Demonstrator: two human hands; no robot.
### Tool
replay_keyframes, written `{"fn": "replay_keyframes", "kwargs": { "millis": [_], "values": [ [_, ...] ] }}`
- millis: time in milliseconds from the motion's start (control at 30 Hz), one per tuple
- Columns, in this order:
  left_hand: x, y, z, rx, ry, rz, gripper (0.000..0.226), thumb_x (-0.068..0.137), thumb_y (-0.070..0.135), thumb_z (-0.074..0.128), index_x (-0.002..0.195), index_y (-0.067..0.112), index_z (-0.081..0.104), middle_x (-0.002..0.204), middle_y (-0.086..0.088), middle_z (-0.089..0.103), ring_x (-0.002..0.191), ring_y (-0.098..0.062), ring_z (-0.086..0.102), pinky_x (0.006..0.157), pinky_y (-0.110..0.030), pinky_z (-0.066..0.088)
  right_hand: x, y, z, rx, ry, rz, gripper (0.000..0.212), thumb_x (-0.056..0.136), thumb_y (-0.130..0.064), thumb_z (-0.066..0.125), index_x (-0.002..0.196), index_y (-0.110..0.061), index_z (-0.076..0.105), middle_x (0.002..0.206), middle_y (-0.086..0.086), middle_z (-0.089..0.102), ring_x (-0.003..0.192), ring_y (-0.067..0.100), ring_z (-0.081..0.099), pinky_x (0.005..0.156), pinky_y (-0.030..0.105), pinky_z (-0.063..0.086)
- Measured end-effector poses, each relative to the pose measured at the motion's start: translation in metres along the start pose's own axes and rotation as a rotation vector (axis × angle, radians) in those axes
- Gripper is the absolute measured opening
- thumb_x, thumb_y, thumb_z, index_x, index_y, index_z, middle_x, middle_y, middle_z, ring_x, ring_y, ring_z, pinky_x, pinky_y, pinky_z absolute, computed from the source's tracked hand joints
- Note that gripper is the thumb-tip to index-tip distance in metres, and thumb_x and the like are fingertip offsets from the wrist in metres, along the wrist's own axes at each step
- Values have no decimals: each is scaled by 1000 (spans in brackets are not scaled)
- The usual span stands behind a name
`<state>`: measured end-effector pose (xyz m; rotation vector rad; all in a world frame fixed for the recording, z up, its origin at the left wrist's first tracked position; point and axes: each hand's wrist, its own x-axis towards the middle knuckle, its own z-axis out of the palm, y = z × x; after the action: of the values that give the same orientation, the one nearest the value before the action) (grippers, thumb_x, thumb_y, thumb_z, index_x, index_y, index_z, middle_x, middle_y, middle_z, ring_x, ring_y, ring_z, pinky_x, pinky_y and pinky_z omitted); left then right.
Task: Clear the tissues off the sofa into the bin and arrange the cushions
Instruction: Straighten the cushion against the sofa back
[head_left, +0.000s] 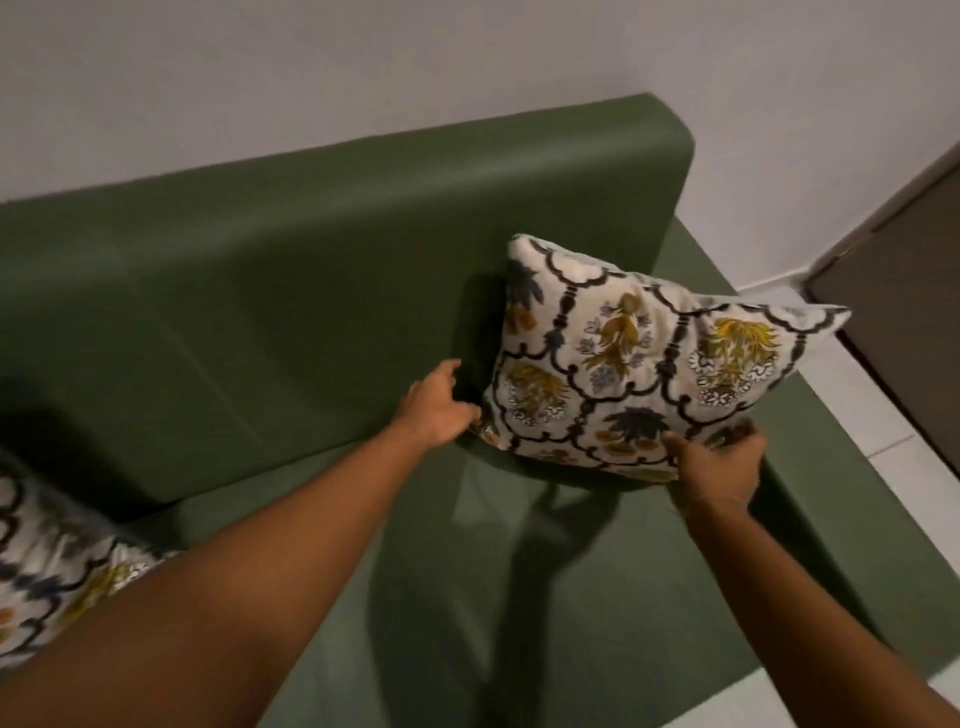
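Cushion (639, 358) between both grips (fingers curled).

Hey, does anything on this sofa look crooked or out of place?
Yes. The patterned cushion at the sofa's right end sits tilted, one corner overhanging the armrest. Both hands hold its lower edge. No tissues visible.

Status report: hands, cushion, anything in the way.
Left hand and right hand both on cushion, propped near backrest. Second cushion at left edge. No tissues in view.
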<state>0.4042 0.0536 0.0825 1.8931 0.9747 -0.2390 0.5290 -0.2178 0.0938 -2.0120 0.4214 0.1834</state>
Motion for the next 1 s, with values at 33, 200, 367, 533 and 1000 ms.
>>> {"fn": "replay_keyframes", "kwargs": {
  "millis": [33,200,367,533,1000],
  "values": [
    [10,17,9,-18,15,-30,87,71,21,75,147,23,32,144,-9,51,129,-29,51,109,-42,43,18,-2,-8,18,-24,15,96,66,-9,82,144,-19,28,142,15,51,130,31,49,112,51,37],
    [36,63,45,-236,-32,-106,86,65,1,59,144,23,35,141,-11,52,132,-34,45,111,-49,39,71,-7,-18,20,-328,-2,79,73,15,61,142,-10,32,138,19,50,121,33,50,98,45,45],
    [13,52,52,-426,77,-127,74,63,-3,51,132,24,52,123,-8,64,120,-31,54,105,-51,45,73,-7,-9,73,-423,-5,78,69,19,56,137,-14,40,134,13,55,121,38,51,95,50,47],
    [-28,7,33,-615,336,-160,49,73,5,60,118,24,58,112,-3,68,107,-23,61,96,-41,52,46,-22,27,110,-564,-103,77,63,23,61,126,-20,48,114,4,63,110,32,58,92,54,52],
    [-56,-71,8,-633,371,-193,89,65,-5,67,145,22,37,135,-9,59,123,-29,55,106,-47,46,-2,-19,78,-239,-487,-213,87,74,-18,74,145,-28,25,143,13,50,129,37,48,109,50,40]
  ]
}}
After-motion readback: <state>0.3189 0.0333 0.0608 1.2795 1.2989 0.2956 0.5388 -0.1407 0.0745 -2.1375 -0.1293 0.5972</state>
